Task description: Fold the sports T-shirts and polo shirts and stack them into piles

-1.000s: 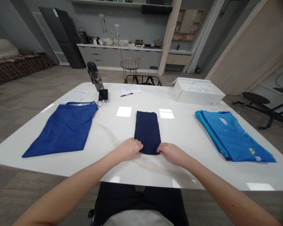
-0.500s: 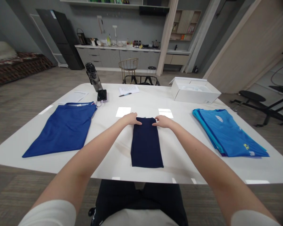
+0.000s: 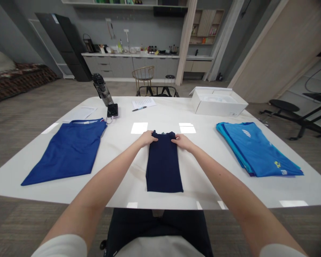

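A dark navy garment (image 3: 164, 164), folded into a narrow rectangle, lies flat on the white table in front of me. My left hand (image 3: 149, 138) pinches its far left corner, thumb on top and fingers around the edge. At the far right corner, my right hand (image 3: 182, 141) grips the cloth in the same way. Between the hands the far edge is slightly bunched and raised, with a small pale label showing. To the left lies a blue garment (image 3: 69, 150), spread flat. On the right is a stack of folded blue and teal shirts (image 3: 259, 150).
An open white box (image 3: 219, 105) stands at the back right of the table (image 3: 123, 194). Toward the back left are a dark bottle (image 3: 103, 91), a black phone-like device (image 3: 112, 111), papers (image 3: 81, 113) and a pen (image 3: 139, 109). Chairs stand beyond the far edge.
The garment's far corners are now gathered up a little in my fingers, and its far edge is more rumpled. The view has shifted slightly; the other things on the table stay put.
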`<state>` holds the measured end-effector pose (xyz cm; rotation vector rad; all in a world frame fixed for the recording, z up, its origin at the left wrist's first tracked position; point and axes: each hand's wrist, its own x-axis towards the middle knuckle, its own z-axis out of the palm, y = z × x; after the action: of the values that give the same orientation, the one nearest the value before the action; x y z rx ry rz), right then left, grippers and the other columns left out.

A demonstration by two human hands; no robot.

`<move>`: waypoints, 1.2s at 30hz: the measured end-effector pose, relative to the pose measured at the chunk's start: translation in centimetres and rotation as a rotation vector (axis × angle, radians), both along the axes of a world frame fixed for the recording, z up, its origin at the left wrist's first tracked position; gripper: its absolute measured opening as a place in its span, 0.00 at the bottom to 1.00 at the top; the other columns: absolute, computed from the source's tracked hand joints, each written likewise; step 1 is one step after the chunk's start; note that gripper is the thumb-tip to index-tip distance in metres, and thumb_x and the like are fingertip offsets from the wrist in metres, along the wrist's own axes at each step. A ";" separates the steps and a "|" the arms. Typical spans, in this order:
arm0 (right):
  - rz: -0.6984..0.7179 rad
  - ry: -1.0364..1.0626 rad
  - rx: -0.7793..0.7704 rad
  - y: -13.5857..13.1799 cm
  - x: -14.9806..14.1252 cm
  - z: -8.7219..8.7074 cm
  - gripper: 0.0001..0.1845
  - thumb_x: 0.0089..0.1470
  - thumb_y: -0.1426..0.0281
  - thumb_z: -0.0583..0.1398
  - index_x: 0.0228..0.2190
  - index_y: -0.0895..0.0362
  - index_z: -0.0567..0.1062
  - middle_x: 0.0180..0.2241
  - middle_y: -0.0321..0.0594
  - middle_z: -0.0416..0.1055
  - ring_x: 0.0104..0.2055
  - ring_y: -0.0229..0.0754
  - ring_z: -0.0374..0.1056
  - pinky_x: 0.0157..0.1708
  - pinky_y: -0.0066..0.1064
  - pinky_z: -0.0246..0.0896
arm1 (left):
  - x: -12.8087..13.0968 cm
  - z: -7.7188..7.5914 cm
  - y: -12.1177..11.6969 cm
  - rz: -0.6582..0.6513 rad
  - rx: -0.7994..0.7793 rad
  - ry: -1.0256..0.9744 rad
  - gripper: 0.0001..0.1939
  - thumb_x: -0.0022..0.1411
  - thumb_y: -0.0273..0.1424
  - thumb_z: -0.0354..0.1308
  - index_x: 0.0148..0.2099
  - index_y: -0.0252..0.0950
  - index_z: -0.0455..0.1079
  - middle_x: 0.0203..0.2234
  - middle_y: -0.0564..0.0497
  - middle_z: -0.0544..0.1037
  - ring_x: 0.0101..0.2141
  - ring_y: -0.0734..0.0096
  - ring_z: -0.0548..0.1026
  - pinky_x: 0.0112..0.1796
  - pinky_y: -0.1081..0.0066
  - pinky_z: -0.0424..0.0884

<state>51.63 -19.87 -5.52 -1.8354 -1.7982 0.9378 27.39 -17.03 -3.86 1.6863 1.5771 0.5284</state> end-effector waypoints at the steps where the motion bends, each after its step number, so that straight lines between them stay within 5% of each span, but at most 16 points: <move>1: -0.024 0.059 0.039 -0.8 0.2 0.2 0.09 0.58 0.64 0.62 0.32 0.55 0.69 0.26 0.34 0.70 0.30 0.40 0.67 0.31 0.28 0.61 | 0.4 0.6 -0.6 -0.006 0.058 -0.012 0.13 0.52 0.32 0.68 0.40 0.35 0.74 0.39 0.45 0.81 0.42 0.56 0.79 0.43 0.65 0.73; 7: -0.149 0.314 0.354 -6.5 2.8 2.8 0.13 0.63 0.55 0.53 0.40 0.51 0.62 0.28 0.33 0.65 0.31 0.42 0.64 0.31 0.31 0.62 | 4.7 5.1 -5.1 -0.083 0.376 -0.286 0.10 0.63 0.33 0.59 0.46 0.38 0.71 0.41 0.50 0.80 0.41 0.65 0.77 0.45 0.67 0.72; 12: -0.234 0.480 0.668 -11.5 7.2 7.2 0.14 0.64 0.54 0.52 0.40 0.51 0.59 0.33 0.35 0.64 0.34 0.41 0.63 0.34 0.30 0.63 | 10.4 10.0 -8.4 -0.227 0.513 -0.558 0.11 0.62 0.34 0.61 0.47 0.37 0.72 0.41 0.51 0.80 0.42 0.66 0.76 0.46 0.68 0.72; 17: -0.358 0.459 0.923 -16.5 14.3 13.1 0.14 0.63 0.56 0.58 0.40 0.51 0.61 0.34 0.36 0.64 0.35 0.41 0.64 0.35 0.30 0.63 | 18.1 14.9 -11.6 -0.359 0.517 -0.752 0.14 0.62 0.36 0.62 0.49 0.38 0.73 0.43 0.50 0.80 0.45 0.64 0.77 0.48 0.66 0.73; 21: -0.401 0.442 1.058 -20.0 20.6 17.1 0.15 0.60 0.57 0.63 0.39 0.51 0.66 0.34 0.36 0.68 0.37 0.42 0.66 0.39 0.31 0.64 | 25.1 16.6 -13.7 -0.453 0.425 -0.888 0.15 0.63 0.38 0.62 0.50 0.39 0.71 0.43 0.50 0.79 0.42 0.65 0.77 0.41 0.69 0.75; 24: -0.448 0.401 1.057 -22.1 24.9 18.2 0.15 0.58 0.57 0.65 0.38 0.52 0.67 0.34 0.36 0.69 0.37 0.42 0.67 0.39 0.31 0.65 | 30.1 16.0 -14.7 -0.467 0.372 -0.918 0.15 0.65 0.39 0.61 0.51 0.40 0.69 0.41 0.50 0.79 0.42 0.65 0.77 0.39 0.70 0.76; 27: -0.491 0.379 0.982 -23.5 28.8 17.4 0.16 0.57 0.57 0.65 0.38 0.52 0.69 0.35 0.36 0.71 0.38 0.42 0.69 0.40 0.32 0.65 | 34.8 13.7 -15.5 -0.450 0.327 -0.928 0.14 0.66 0.38 0.60 0.51 0.40 0.68 0.41 0.50 0.78 0.43 0.65 0.77 0.43 0.69 0.76; 33: -0.561 0.459 0.769 -25.1 35.8 11.9 0.19 0.52 0.55 0.66 0.38 0.53 0.69 0.35 0.35 0.74 0.38 0.41 0.70 0.38 0.30 0.66 | 42.2 7.0 -18.9 -0.322 0.113 -0.887 0.15 0.69 0.39 0.57 0.55 0.41 0.65 0.41 0.50 0.78 0.43 0.66 0.77 0.45 0.65 0.77; 36: -0.606 0.493 0.726 -25.5 38.2 9.8 0.20 0.51 0.54 0.67 0.39 0.52 0.69 0.34 0.34 0.74 0.38 0.41 0.71 0.37 0.30 0.67 | 44.6 5.0 -20.5 -0.271 0.048 -0.858 0.17 0.71 0.38 0.55 0.59 0.41 0.62 0.43 0.49 0.77 0.45 0.66 0.77 0.46 0.65 0.77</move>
<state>89.82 -45.40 4.27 -1.3705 -0.9844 0.3693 72.03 -37.51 1.12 1.3809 0.7116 0.9812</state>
